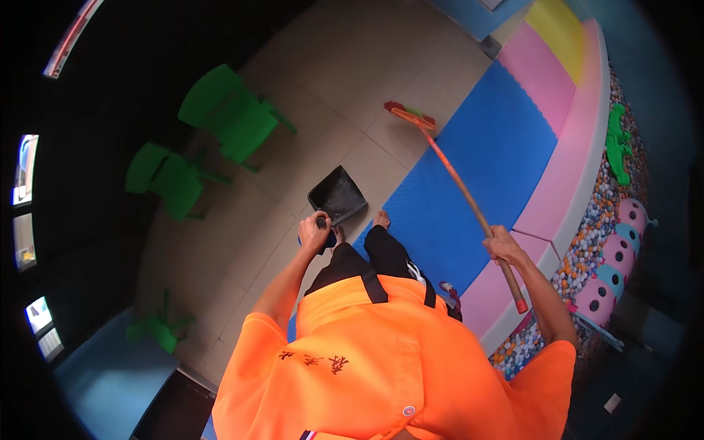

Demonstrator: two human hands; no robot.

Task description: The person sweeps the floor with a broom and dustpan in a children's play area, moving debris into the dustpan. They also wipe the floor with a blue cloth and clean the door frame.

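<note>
My left hand (314, 231) is closed around the top of the handle of a black dustpan (339, 194), whose pan shows over the tiles just ahead of my feet. With my right hand (503, 246) I grip the orange-brown stick of a broom (462, 187) near its upper end. The stick slants away to the far left. Its orange head with red and green bristles (412, 116) is at the tiles beside the blue mat's edge. Whether the dustpan touches the floor I cannot tell.
Green chairs (231, 110) stand on the left over beige tiles (293, 165). A blue mat (477, 139) lies ahead and right, bordered by a pink padded wall (565, 176). Beyond it is a ball pit (587, 242) with a pink-and-blue tunnel toy (616, 253) and a green toy (617, 143).
</note>
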